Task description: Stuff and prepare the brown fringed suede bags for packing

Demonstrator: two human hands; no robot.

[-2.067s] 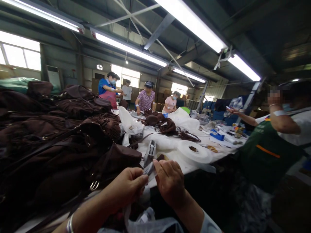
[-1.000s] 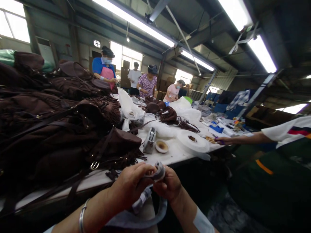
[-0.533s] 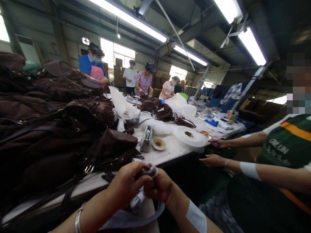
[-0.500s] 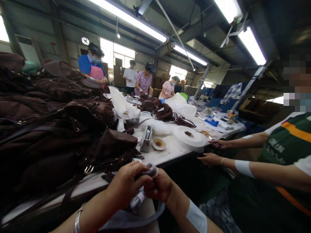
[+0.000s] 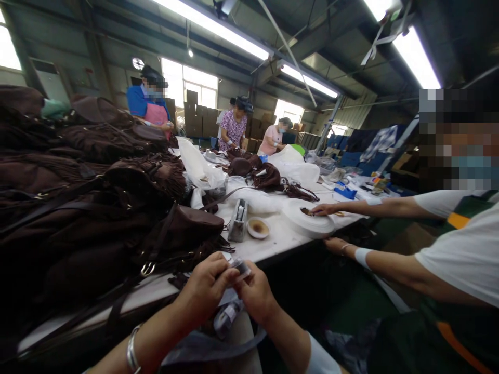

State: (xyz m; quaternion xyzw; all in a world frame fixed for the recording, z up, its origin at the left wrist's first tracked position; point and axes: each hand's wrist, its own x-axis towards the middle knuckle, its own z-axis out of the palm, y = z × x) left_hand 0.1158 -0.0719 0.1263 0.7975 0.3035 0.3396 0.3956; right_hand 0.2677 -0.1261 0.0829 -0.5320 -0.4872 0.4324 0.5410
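Note:
My left hand (image 5: 205,283), with a silver bangle on its wrist, pinches a small translucent grey wrapped piece (image 5: 241,268) between thumb and fingers. On the other side of that piece, my right hand (image 5: 257,293) grips it too, fingertips bent round its edge. What is inside the wrapping I cannot make out. Just below the hands lies or hangs a bundle in clear plastic (image 5: 226,318) with a pale label. A long greyish translucent strip (image 5: 210,352) curves beneath my wrists.
Dark brown fringed bags (image 5: 97,223) are heaped at the left. Beyond my hands, a tape dispenser (image 5: 237,221), a small tape roll (image 5: 258,227) and a large white roll (image 5: 307,221) stand on the white table (image 5: 268,249). A co-worker's hand (image 5: 327,209) reaches to the large roll; other people work behind.
The rolled grey piece between my hands now shows a flatter face, and my right hand has turned. At the right, the co-worker has leaned in and put a hand on the large white roll.

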